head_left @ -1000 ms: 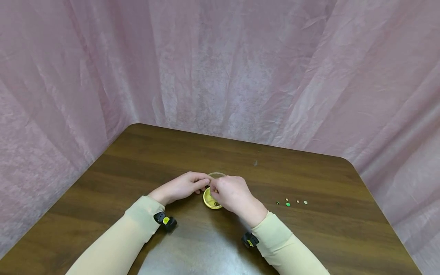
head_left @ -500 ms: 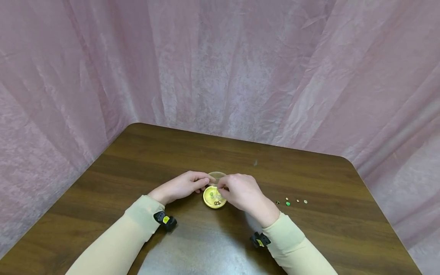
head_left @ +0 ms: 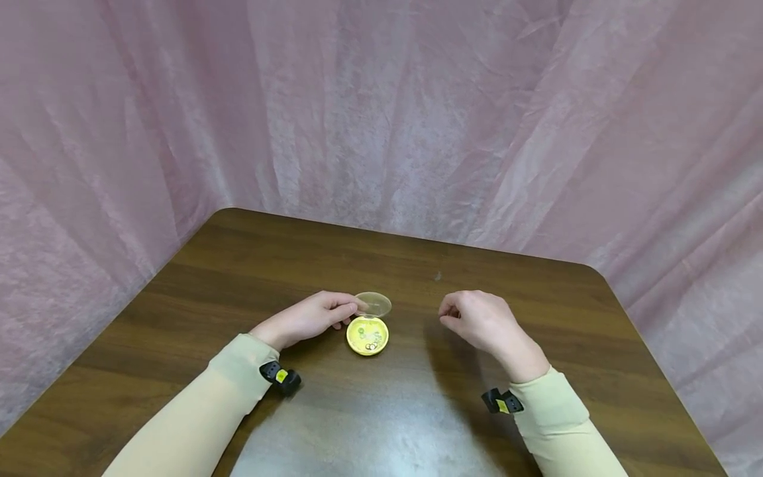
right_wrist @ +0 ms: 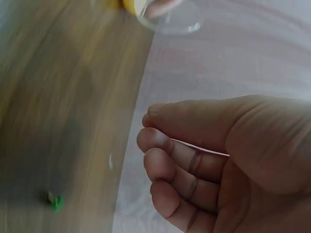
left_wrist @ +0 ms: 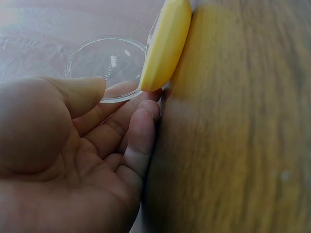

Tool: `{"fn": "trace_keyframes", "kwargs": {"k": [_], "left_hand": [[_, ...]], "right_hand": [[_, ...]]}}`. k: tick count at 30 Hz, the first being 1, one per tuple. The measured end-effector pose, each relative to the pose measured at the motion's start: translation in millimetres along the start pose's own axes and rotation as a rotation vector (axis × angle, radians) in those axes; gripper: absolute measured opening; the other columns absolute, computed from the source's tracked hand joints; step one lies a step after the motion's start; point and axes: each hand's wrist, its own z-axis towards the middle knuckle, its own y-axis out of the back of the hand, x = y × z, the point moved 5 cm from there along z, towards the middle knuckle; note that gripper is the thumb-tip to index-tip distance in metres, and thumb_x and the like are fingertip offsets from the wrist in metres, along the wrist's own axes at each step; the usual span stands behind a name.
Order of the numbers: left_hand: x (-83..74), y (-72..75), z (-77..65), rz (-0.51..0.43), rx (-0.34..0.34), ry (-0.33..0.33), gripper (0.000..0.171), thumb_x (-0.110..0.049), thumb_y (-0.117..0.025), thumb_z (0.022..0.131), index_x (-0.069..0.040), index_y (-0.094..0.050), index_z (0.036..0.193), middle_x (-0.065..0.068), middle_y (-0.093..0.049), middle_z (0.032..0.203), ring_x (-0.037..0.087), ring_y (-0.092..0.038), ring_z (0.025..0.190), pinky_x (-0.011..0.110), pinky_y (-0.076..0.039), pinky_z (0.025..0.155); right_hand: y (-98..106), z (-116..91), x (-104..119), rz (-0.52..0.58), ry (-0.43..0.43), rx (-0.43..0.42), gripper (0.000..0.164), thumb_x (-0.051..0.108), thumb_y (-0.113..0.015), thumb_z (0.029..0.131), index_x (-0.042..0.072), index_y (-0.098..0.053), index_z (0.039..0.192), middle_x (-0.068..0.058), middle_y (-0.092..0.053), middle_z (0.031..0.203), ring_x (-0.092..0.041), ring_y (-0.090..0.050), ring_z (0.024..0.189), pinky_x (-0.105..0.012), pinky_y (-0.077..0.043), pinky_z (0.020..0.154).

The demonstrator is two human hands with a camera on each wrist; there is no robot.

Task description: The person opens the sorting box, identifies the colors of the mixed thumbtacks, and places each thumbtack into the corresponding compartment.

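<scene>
Wooden table (head_left: pixel 286 255), left hand (head_left: pixel 311 318) pinching lid (head_left: pixel 378 304); right hand (head_left: pixel 484 324) curled

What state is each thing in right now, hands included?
Yellow case: open, flat on the table, small pieces inside.
Clear lid: open, tilted up behind the case.
Left hand: thumb and fingers holding the lid's edge.
Right hand: above the table, fingers curled, nothing visible held.
Green piece: loose on the table, blurred.
</scene>
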Motion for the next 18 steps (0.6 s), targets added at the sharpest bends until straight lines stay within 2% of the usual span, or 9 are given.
{"fn": "trace_keyframes", "kwargs": {"k": [7,13,18], "left_hand": [[-0.8,1.5,-0.4,0.002,-0.006,0.011,0.035,-0.025,-0.054,0.119,-0.010,-0.071,0.146,0.004,-0.073,0.129,0.023,-0.064,0.108,0.039,-0.055,0.095],[2.0,1.5,1.2,0.000,-0.005,0.013,0.035,-0.025,-0.054,0.119,-0.010,-0.072,0.145,0.004,-0.073,0.128,0.023,-0.063,0.107,0.039,-0.054,0.095],[0.6,0.2,2.1,-0.003,-0.002,0.011,0.035,-0.025,-0.054,0.119,-0.010,-0.072,0.145,0.004,-0.073,0.128,0.022,-0.063,0.107,0.037,-0.054,0.093]], "right_hand": [[6,-11,-28,-0.041,-0.059,0.084,0.010,0.016,-0.080,0.099,0.023,-0.078,0.092,0.011,-0.071,0.086,-0.010,-0.063,0.077,-0.042,-0.055,0.071],[3,-15,-39,-0.052,-0.099,0.218,0.014,0.011,-0.081,0.096,0.020,-0.073,0.088,0.009,-0.065,0.082,-0.013,-0.057,0.074,-0.039,-0.050,0.070],[-3,-16,-45,-0.049,-0.126,0.265,0.019,0.012,-0.085,0.093,0.019,-0.070,0.084,0.008,-0.063,0.081,-0.014,-0.056,0.075,-0.038,-0.048,0.070]]}}
